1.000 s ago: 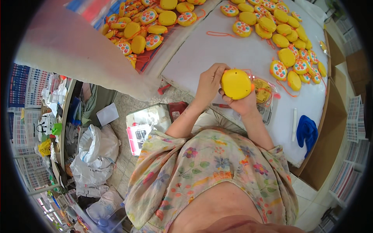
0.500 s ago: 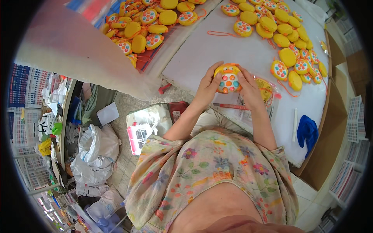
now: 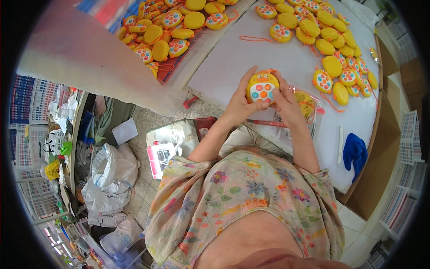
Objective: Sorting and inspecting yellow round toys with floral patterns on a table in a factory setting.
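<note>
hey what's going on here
Someone's left hand and right hand together hold a yellow duck-faced button toy, its colored buttons facing the camera. More toys like it lie piled on the white tabletop, some back side up, and another heap sits at the upper left.

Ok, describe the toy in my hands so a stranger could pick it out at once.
Find the pale tabletop, then the left hand and right hand near its edge. Between them is a rounded yellow toy with an orange beak and round coloured buttons. Unlike the similar toys heaped farther off, it alone is held.
</note>
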`<state>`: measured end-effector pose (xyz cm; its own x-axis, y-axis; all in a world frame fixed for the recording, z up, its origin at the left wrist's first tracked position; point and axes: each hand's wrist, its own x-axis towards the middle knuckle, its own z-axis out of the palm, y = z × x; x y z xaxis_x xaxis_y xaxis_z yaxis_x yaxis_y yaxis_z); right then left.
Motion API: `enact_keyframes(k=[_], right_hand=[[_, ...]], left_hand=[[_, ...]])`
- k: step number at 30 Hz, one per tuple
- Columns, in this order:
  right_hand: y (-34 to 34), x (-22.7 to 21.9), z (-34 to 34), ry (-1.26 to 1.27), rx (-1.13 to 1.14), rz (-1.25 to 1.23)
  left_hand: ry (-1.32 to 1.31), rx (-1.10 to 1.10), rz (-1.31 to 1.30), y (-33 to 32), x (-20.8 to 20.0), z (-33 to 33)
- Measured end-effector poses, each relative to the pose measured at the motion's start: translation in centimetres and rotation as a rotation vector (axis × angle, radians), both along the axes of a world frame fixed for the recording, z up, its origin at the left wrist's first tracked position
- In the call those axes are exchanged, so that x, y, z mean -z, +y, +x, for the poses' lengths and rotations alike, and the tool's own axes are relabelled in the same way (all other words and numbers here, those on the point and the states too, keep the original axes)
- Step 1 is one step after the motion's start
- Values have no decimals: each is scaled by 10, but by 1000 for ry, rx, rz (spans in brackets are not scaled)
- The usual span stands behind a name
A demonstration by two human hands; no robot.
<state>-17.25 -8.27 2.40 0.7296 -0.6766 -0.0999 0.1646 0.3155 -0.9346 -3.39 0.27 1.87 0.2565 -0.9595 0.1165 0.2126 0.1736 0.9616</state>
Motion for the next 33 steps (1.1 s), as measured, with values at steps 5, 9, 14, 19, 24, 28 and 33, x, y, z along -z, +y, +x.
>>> enact_keyframes(k=[5, 9, 14, 19, 24, 28, 33], right_hand=[[-1, 5, 4, -26, -32, -316], [1, 2, 5, -37, -21, -239], [3, 1, 7, -83, -28, -57], [7, -4, 7, -67, -100, -214], [12, -12, 11, 0, -63, -322], [12, -9, 15, -55, -7, -247], [5, -1, 12, 40, -17, -166]], left_hand=[[-123, 28, -148, 0, 1, 7], [11, 12, 40, 2, -10, 4], [-53, -37, -62, 0, 0, 4], [30, -109, 64, 1, 4, 10], [173, -98, -22, -2, 6, 8], [288, -47, -86, 1, -2, 7], [37, 45, 63, 4, -3, 11]])
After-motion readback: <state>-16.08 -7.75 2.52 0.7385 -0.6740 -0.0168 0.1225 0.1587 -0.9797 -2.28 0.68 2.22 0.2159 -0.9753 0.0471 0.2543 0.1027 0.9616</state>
